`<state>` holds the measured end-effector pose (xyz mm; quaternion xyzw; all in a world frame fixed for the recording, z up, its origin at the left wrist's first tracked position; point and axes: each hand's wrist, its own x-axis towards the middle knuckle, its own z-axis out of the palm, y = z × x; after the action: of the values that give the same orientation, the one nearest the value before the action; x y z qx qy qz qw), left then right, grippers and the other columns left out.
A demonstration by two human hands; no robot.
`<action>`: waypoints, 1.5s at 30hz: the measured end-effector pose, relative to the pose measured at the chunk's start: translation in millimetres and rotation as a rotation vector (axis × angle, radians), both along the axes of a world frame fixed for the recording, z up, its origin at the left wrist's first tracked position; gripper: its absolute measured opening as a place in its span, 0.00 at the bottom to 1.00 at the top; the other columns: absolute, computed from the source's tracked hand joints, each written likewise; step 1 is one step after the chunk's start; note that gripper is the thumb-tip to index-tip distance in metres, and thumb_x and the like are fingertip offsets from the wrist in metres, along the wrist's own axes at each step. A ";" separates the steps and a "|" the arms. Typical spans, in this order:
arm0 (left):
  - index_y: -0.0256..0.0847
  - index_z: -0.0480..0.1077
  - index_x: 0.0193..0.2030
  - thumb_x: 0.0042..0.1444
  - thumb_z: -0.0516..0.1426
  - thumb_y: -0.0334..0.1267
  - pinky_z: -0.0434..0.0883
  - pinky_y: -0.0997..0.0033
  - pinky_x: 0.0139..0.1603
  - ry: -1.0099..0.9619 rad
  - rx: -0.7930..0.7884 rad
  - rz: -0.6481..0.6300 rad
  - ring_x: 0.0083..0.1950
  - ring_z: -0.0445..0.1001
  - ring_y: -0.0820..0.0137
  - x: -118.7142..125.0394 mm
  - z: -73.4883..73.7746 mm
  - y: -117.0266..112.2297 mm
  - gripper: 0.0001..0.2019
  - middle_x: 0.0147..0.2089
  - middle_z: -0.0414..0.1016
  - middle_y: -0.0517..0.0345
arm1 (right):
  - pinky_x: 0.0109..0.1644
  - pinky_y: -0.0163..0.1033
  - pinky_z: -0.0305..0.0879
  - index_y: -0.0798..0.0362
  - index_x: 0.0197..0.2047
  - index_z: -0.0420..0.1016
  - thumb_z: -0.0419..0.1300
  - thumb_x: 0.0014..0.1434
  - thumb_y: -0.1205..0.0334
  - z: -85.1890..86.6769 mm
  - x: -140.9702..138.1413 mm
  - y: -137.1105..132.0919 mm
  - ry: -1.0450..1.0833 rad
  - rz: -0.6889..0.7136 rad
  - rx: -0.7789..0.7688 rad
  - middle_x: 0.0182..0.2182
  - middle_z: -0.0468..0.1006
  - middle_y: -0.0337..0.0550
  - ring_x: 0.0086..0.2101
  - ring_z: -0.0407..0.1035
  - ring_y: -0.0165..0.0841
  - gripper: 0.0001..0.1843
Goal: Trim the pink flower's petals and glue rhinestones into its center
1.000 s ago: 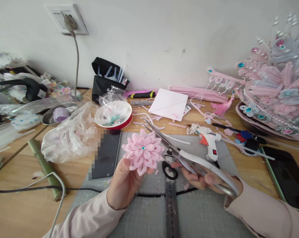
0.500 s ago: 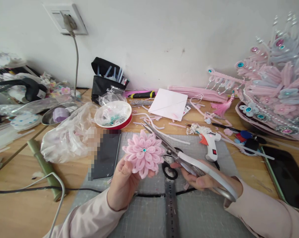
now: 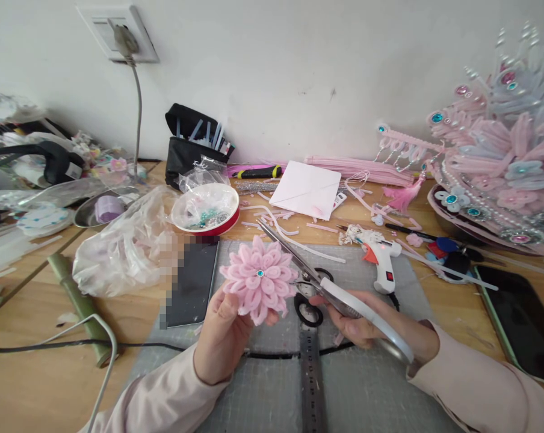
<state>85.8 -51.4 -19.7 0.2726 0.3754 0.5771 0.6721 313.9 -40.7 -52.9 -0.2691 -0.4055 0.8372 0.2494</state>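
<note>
My left hand (image 3: 227, 325) grips a layered pink flower (image 3: 259, 280) by its lower left edge, thumb in front and the other fingers behind. A small turquoise gem sits in the flower's centre. In my right hand (image 3: 360, 319) are spring-handled shears (image 3: 366, 313) with white grips, their blades pointing up and left beside the flower's right petals. Whether the blade tips touch a petal I cannot tell. Beneath the hands lie a grey cutting mat (image 3: 267, 397), a steel ruler (image 3: 312, 379) and black-handled scissors (image 3: 309, 310).
A white glue gun (image 3: 384, 258) rests right of the shears. Left of the flower lie a phone (image 3: 193, 282) and a red-rimmed bowl (image 3: 229, 222) of beads. Another phone (image 3: 525, 319) is at right, below a large pink headdress (image 3: 488, 156). A black cable (image 3: 154, 345) crosses the mat.
The shears have turned slightly in my right hand, and their handles look closer together. The flower has shifted a little to the left.
</note>
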 end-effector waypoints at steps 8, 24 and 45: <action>0.37 0.74 0.29 0.43 0.61 0.52 0.69 0.77 0.22 -0.027 0.034 -0.048 0.22 0.72 0.73 0.6 1.6 0.3 0.17 0.23 0.75 0.56 | 0.16 0.28 0.39 0.54 0.52 0.67 0.62 0.48 0.47 11.0 4.5 0.5 0.027 0.002 0.052 0.23 0.55 0.30 0.16 0.44 0.17 0.31; 0.38 0.70 0.25 0.50 0.50 0.54 0.62 0.75 0.12 0.055 -0.086 -0.113 0.16 0.69 0.67 -2.7 4.2 1.4 0.20 0.16 0.69 0.55 | 0.17 0.29 0.32 0.57 0.41 0.74 0.63 0.45 0.51 23.4 1.5 7.9 -0.057 0.089 -0.245 0.19 0.53 0.31 0.17 0.40 0.19 0.23; 0.38 0.71 0.22 0.48 0.52 0.57 0.57 0.75 0.10 0.138 -0.085 -0.052 0.14 0.66 0.69 -1.6 6.6 4.3 0.22 0.14 0.68 0.56 | 0.15 0.27 0.40 0.56 0.51 0.68 0.61 0.48 0.46 14.6 5.8 4.5 -0.007 0.094 0.088 0.21 0.54 0.30 0.16 0.43 0.17 0.31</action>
<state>84.1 -47.1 -13.1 0.2926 0.4377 0.5230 0.6703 319.6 -36.1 -38.3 -0.2414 -0.4551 0.8283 0.2202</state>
